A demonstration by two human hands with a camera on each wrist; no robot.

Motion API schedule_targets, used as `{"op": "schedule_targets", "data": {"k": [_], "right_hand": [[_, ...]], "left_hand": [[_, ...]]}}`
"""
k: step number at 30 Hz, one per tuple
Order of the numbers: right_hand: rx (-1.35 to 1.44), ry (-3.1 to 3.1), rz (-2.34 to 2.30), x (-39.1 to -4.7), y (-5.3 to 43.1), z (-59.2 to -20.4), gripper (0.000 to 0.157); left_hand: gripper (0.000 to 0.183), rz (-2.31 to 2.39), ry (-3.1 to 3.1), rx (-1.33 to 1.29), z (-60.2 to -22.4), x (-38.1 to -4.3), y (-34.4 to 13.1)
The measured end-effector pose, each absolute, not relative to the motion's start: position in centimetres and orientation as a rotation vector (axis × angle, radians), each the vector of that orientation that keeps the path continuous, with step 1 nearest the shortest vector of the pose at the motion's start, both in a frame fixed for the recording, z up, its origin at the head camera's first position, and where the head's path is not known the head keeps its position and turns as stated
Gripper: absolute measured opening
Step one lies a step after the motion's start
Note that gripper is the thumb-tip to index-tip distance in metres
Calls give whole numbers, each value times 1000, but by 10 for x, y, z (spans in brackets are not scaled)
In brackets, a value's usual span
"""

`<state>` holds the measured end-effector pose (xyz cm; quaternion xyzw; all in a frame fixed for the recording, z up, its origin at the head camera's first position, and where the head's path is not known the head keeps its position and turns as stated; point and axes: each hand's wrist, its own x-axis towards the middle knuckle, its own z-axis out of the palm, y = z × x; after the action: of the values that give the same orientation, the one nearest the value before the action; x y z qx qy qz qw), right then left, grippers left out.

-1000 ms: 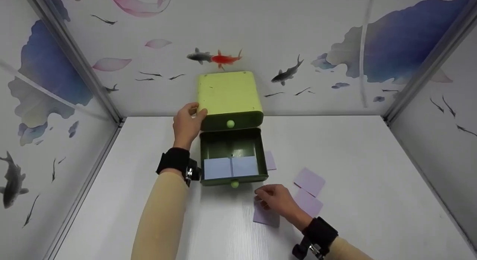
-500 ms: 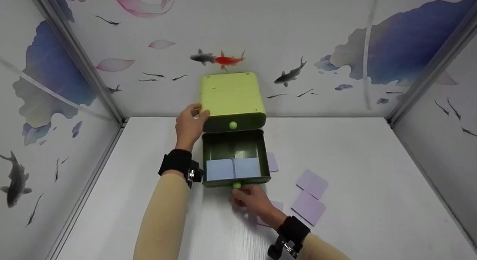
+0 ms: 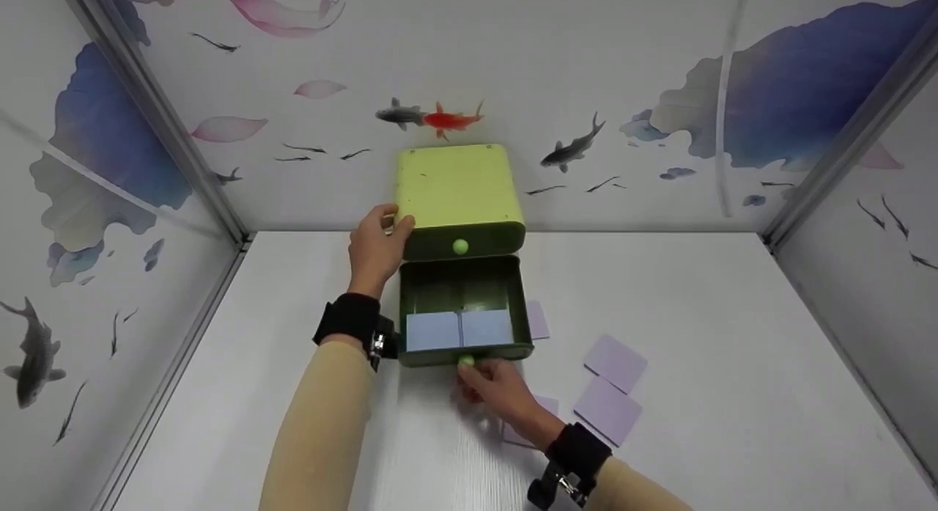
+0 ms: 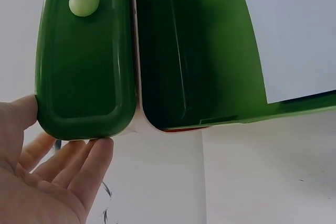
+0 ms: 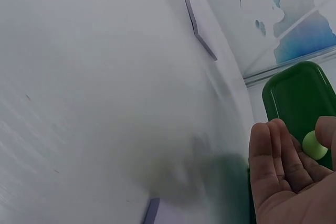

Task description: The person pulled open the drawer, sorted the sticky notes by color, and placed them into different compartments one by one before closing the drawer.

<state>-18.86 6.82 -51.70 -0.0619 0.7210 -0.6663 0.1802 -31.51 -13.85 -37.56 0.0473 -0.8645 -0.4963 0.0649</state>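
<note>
At frame centre, my left hand (image 3: 376, 251) grips the round-cornered lime-green box (image 3: 458, 185); my right hand (image 3: 502, 394) pinches the round light-green knob (image 3: 466, 361) of the open dark-green drawer (image 3: 436, 287). I judge closing begins, calling for even push.

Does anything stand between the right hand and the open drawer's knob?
Nothing visible does. In the head view, the right hand is at the knob; the blue squares lie inside the drawer, out of the way.

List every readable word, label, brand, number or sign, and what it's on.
None: no text can be read on the green drawer box, blue squares, purple squares, wristbands or patterned wall.
Tiny marks on the box's top are too small to make out.
</note>
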Motion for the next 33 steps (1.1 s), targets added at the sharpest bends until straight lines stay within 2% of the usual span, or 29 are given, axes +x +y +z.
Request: {"op": "schedule_targets", "data": {"k": [8, 15, 24, 33], "right_hand": [[-215, 2093, -1868, -199, 67, -506, 41], [-217, 2131, -1837, -214, 66, -502, 43], [-192, 2119, -1860, -241, 61, -493, 33], [-136, 2252, -1824, -269, 53, -486, 33]], "left_hand": [[55, -1642, -2567, 172, -378, -317, -134], [63, -1588, -2634, 209, -380, -316, -135], [63, -1599, -2612, 216, -383, -317, -136], [62, -1583, -2612, 231, -383, -319, -137]]}}
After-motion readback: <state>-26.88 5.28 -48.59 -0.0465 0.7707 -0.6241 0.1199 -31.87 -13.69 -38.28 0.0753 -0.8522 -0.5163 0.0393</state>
